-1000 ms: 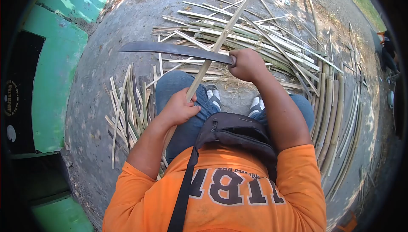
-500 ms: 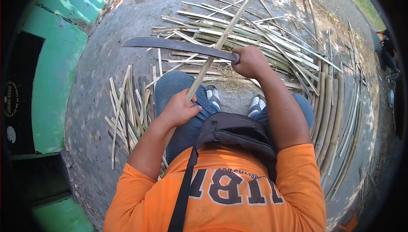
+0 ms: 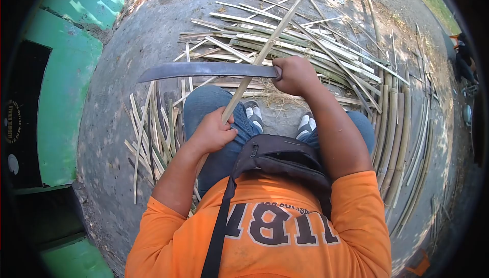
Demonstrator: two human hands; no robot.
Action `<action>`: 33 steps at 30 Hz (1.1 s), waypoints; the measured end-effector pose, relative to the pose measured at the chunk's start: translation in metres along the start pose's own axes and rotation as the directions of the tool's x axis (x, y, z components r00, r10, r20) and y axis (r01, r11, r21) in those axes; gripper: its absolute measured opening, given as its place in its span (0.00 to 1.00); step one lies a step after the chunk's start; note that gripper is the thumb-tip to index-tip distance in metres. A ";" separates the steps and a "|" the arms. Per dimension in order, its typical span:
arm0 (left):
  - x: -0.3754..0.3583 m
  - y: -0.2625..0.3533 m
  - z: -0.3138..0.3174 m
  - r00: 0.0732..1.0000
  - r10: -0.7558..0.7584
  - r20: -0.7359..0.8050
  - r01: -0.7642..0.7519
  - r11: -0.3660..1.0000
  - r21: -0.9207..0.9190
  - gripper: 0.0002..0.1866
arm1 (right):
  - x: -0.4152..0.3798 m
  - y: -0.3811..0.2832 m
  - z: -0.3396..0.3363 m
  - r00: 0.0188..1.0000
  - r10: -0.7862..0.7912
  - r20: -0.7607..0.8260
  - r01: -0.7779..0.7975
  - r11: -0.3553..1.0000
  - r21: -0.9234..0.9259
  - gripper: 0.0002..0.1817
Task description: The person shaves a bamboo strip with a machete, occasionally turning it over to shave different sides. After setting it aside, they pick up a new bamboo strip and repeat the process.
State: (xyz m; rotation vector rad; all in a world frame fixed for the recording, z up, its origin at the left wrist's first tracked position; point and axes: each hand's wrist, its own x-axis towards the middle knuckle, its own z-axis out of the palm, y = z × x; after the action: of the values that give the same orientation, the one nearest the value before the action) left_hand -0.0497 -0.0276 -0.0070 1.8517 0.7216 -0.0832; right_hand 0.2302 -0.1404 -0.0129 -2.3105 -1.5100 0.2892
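My left hand (image 3: 212, 133) is closed around a long bamboo strip (image 3: 273, 36), close to my left thigh. The strip slants up and away from me toward the top of the view, and its lower end runs behind my left forearm. My right hand (image 3: 295, 76) grips the handle of a machete (image 3: 204, 70), whose long dark blade points left. The blade lies across the strip, a little above my left hand, and overlaps it in this view.
Split bamboo strips (image 3: 305, 49) lie in a loose pile beyond my feet. More strips (image 3: 147, 130) are heaped at my left. Bamboo poles (image 3: 392, 130) lie along my right. A green wall (image 3: 69, 110) stands at the far left. A black bag (image 3: 282, 158) rests on my lap.
The machete has come slightly nearer to me along the strip, its tip swinging lower and to the left. My left hand has stayed almost in place on the strip.
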 end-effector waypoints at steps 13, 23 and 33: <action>0.003 0.001 -0.001 1.000 0.003 0.005 -0.003 0.999 -0.037 0.15 | -0.008 -0.015 -0.002 0.998 -0.033 -0.049 0.031 0.999 -0.032 0.10; 0.004 0.000 0.000 1.000 -0.003 -0.028 0.003 1.000 0.005 0.15 | 0.001 0.013 0.005 0.983 0.086 -0.164 -0.063 0.988 0.142 0.11; -0.001 0.006 -0.004 1.000 -0.017 -0.006 0.017 1.000 -0.024 0.13 | 0.004 0.009 0.004 0.994 0.041 -0.097 -0.033 0.996 0.081 0.09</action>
State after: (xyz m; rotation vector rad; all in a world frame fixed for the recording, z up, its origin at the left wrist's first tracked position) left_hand -0.0486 -0.0262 0.0000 1.8236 0.7401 -0.0797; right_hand 0.2383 -0.1393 -0.0203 -2.2581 -1.3845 0.2374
